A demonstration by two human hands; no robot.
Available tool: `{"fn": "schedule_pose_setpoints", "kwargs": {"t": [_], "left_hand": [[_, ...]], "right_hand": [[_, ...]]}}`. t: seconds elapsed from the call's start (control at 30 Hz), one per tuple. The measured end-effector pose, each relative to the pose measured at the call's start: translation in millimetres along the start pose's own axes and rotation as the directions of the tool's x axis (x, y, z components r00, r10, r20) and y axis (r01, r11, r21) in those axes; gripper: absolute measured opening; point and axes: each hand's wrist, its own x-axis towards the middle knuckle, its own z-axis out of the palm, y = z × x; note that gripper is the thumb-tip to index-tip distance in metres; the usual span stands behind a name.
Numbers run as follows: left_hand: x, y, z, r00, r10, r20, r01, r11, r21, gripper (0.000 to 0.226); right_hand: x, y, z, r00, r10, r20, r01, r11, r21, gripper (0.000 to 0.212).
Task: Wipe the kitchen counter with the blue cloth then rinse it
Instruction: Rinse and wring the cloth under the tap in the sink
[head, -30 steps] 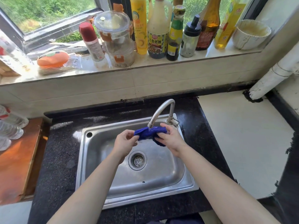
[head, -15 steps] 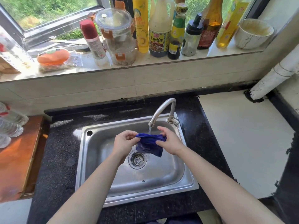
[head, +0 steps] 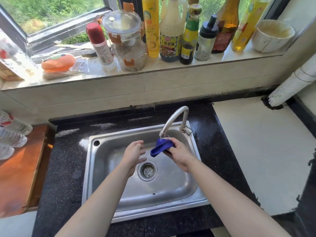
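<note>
Since I'm going left to right: at the far left a few clear plastic water bottles [head: 12,138] lie on a wooden board [head: 18,177]. Up on the windowsill [head: 153,72] above that there's an orange thing in plastic wrap [head: 58,63].

Next comes the black speckled counter [head: 65,177] with a steel sink [head: 162,212] set into it.

The left hand [head: 134,153] is over the basin, grip released, fingers spread and loose, holding nothing. It's just beside the loose end of the blue cloth [head: 159,147], with a small gap between them. The drain [head: 147,170] sits below, between the two hands.

The cloth is bunched up right under the spout of the tap [head: 174,119], and a thin bit of water comes down onto its top. The right hand [head: 181,154] has the cloth in its grip, fingers curled around the bunched end, while the other end sticks out to the left and droops a little. It's held up in the air above the basin, not lying on the bottom.

Higher up, the sill is packed with a red-capped bottle [head: 100,45], stacked clear tubs [head: 127,43], a yellow bottle [head: 153,28], sauce and oil bottles, then a stained white bowl [head: 271,37].

Right of the sink the counter turns white [head: 259,151], and a white pipe [head: 294,82] angles down into the back corner.
</note>
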Motion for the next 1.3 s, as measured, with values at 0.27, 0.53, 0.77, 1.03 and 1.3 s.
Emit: {"fn": "schedule_pose_setpoints", "kwargs": {"t": [0.27,0.53,0.77,1.03,1.3], "left_hand": [[9.1,-13.8,14.0,0.969,-0.173,0.173,0.220,0.928,-0.301,0.075],[12.1,-21.9,22.7,0.981,-0.036,0.189,0.075,0.977,-0.200,0.021],[10.8,-20.7,16.0,0.987,0.117,0.112,-0.095,0.978,-0.184,0.023],[5.6,-13.6,4.7,0.955,0.198,0.223,-0.198,0.980,-0.021,0.020],[6.2,-4.9,1.8,0.969,0.207,0.137,-0.208,0.978,-0.006,0.032]], "right_hand": [[-18.0,-9.6,-11.0,0.992,0.091,0.088,-0.119,0.913,0.389,0.040],[-13.2,-9.5,-8.0,0.980,0.198,-0.019,-0.145,0.780,0.608,0.048],[-7.7,5.5,-9.8,0.993,0.112,0.045,-0.102,0.978,-0.183,0.094],[8.3,5.1,-3.6,0.982,-0.081,0.168,0.176,0.696,-0.696,0.096],[19.6,8.3,-2.0,0.976,-0.146,0.163,0.218,0.608,-0.764,0.082]]}}
